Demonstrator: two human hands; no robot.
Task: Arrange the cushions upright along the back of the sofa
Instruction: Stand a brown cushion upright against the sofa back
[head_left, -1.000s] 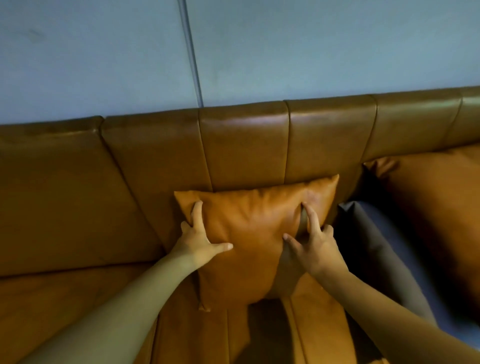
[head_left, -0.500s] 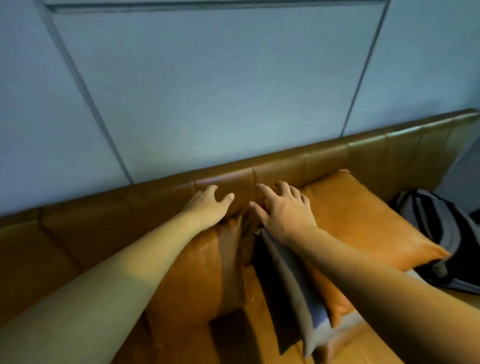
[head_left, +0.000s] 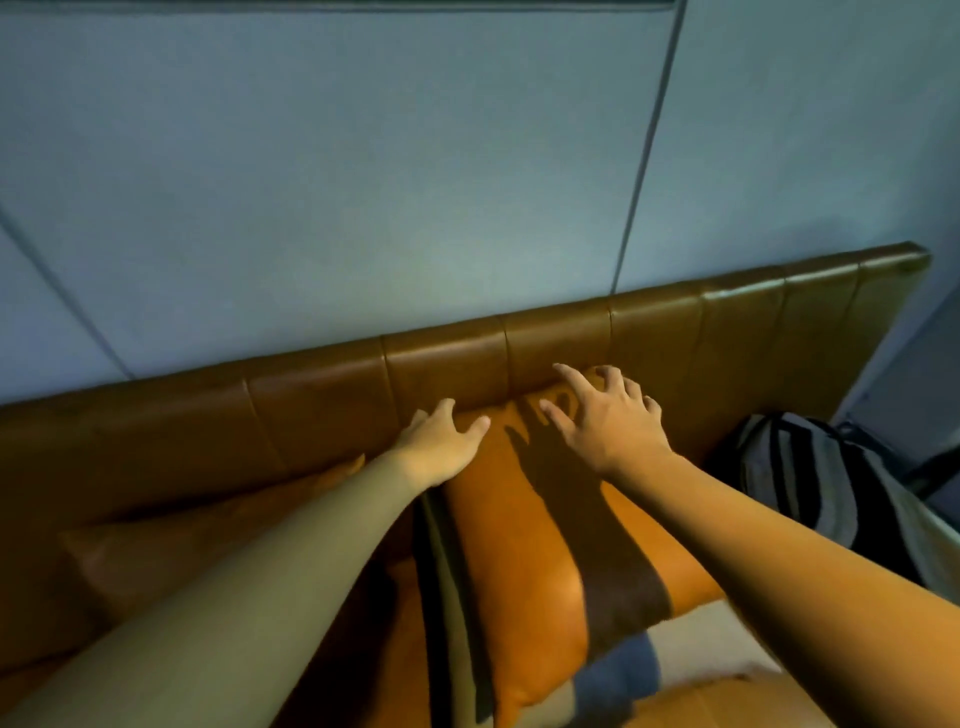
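Note:
A large tan leather cushion (head_left: 524, 551) lies tilted against the sofa back (head_left: 441, 358), its top corner near the backrest. My left hand (head_left: 441, 444) hovers at its upper left edge with fingers spread. My right hand (head_left: 605, 418) reaches over its top corner, fingers apart, holding nothing. A thin grey cushion (head_left: 452, 587) stands on edge just left of the large one. Another tan cushion (head_left: 208, 525) leans on the backrest further left, partly hidden by my left forearm.
A grey and black striped backpack (head_left: 810, 483) sits on the seat at the right end of the sofa. A blue-grey panelled wall (head_left: 415, 182) rises behind the backrest. Pale fabric (head_left: 717, 644) lies under the large cushion's lower right corner.
Both hands left the first tan cushion and moved right, past the grey cushion, onto the large tan one. The view swung right, bringing the sofa's end and backpack into sight.

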